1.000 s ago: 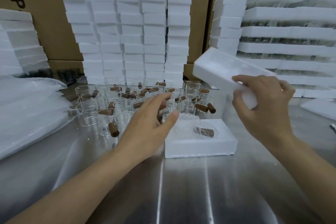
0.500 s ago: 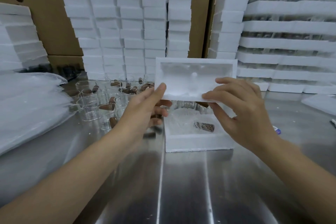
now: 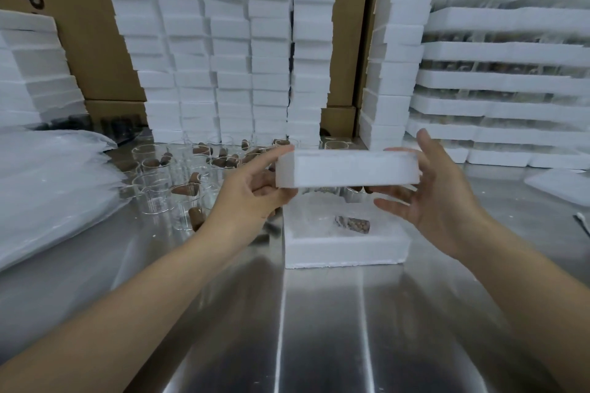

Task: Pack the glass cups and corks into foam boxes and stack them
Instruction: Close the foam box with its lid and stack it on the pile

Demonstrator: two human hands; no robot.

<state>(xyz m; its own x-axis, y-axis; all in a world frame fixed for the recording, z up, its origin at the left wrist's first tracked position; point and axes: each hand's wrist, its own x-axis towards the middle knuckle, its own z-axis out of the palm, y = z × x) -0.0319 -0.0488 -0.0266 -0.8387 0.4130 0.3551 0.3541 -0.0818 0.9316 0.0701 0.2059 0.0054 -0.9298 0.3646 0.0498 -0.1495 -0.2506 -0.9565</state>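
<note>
A white foam lid (image 3: 347, 168) hangs level above an open foam box (image 3: 344, 247) on the steel table. My left hand (image 3: 252, 191) grips the lid's left end, thumb on top and fingers beneath. My right hand (image 3: 427, 191) holds the right end, thumb along the far edge, fingers under it. Inside the box lie a brown cork (image 3: 352, 224) and a clear glass cup, hard to make out. Many glass cups (image 3: 186, 198) with loose corks (image 3: 196, 217) crowd the table behind and left of the box.
Tall stacks of foam boxes (image 3: 233, 51) line the back against cardboard cartons. More packed foam trays (image 3: 504, 83) are piled at the right. A plastic-wrapped bundle (image 3: 48, 188) fills the left side. The steel table (image 3: 319, 329) stretches toward me.
The lid came from my right hand alone at the right to both hands over the box. It turned from showing its hollow side to lying flat, hollow side down.
</note>
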